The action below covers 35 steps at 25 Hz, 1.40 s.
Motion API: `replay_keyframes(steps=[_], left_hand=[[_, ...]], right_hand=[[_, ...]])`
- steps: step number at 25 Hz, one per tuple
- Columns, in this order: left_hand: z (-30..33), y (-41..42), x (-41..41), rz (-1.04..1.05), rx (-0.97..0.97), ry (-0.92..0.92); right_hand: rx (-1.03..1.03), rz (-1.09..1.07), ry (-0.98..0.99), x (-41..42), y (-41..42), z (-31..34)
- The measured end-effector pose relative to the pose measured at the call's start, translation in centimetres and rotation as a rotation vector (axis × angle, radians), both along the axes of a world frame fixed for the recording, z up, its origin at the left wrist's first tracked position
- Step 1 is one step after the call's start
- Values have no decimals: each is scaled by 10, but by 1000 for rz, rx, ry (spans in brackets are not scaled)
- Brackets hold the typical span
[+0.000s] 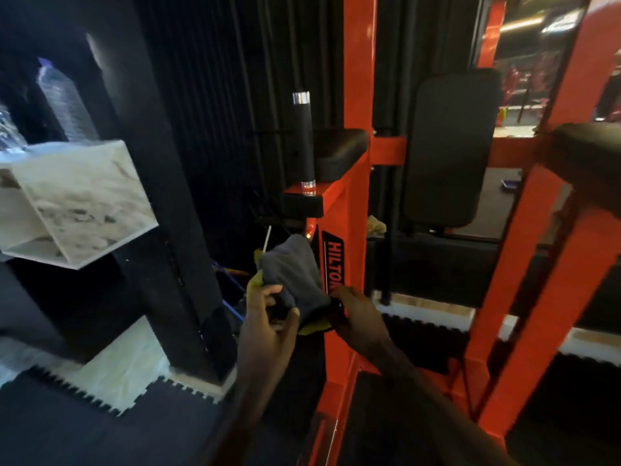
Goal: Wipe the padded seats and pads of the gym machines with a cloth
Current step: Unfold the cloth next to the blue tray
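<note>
Grey cloth (291, 270), yellow showing at its edges, bunched up low in the middle of the scene, just in front of the orange upright (356, 210) with the black label (333, 264) on it. Both hands on it: left hand (268, 317) has fingers and thumb curled round the cloth's left and lower edge; right hand (357, 314) pinches the right lower corner, fingertips hidden in the fabric so can't tell how tightly. Cloth touches no pad right now. Nearest pad: black armrest pad (339, 153), up and slightly right of the cloth, mounted on the upright. Black vertical handle (304, 139) with chrome ends stands just left of that pad, on the orange arm. Further right, large black back pad (450, 146), upright, between the orange posts. Far right edge, a second black armrest pad (588, 149), blurred. A yellowish rag (376, 225) lies below the back pad's left side, just right of the upright. Left side: clear plastic bottle (65, 105) standing on a white marbled shelf box (87, 200), fixed to a black column (161, 183). Floor: black interlocking mats (84, 428), with a pale strip of bare floor (127, 364) near the column's base. Mirror (527, 62) behind the frame, top right, reflections too blurred to read.
</note>
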<state>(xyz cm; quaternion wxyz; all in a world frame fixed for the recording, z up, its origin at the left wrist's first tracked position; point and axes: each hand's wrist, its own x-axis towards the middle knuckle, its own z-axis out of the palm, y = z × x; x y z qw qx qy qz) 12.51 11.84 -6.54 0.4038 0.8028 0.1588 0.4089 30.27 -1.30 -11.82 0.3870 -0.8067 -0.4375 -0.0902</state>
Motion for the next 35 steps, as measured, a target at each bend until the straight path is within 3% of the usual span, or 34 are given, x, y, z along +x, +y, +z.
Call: replay_keyframes(steps=[5, 10, 16, 19, 21, 23, 25, 27, 29, 32, 35], left_hand=[[-8, -60, 40, -243, -103, -122], [1, -144, 62, -516, -392, -142], [-9, -251, 41, -849, -687, 120], [-16, -294, 27, -995, -743, 303], [-6, -326, 10, -1193, -646, 401], [16, -362, -18, -1471, -395, 413], [39, -403, -55, -1713, -176, 395], [62, -444, -91, -1876, -42, 391], [81, -481, -132, -2018, 71, 395], [97, -532, -185, -2027, 109, 297], [110, -577, -219, -1851, 59, 153]], right_hand=[[127, 47, 81, -9, -89, 35], [180, -61, 247, -60, -185, 64], [316, -311, 347, -163, -276, 47], [238, -535, 392, -224, -328, 28], [242, -737, 375, -271, -368, 23], [301, -922, 195, -320, -416, 25], [194, -1042, 144, -373, -467, 33], [93, -1033, 306, -426, -504, 43], [166, -930, 567, -477, -522, 47], [232, -847, 840, -556, -533, 39], [258, -866, 958, -649, -553, 19]])
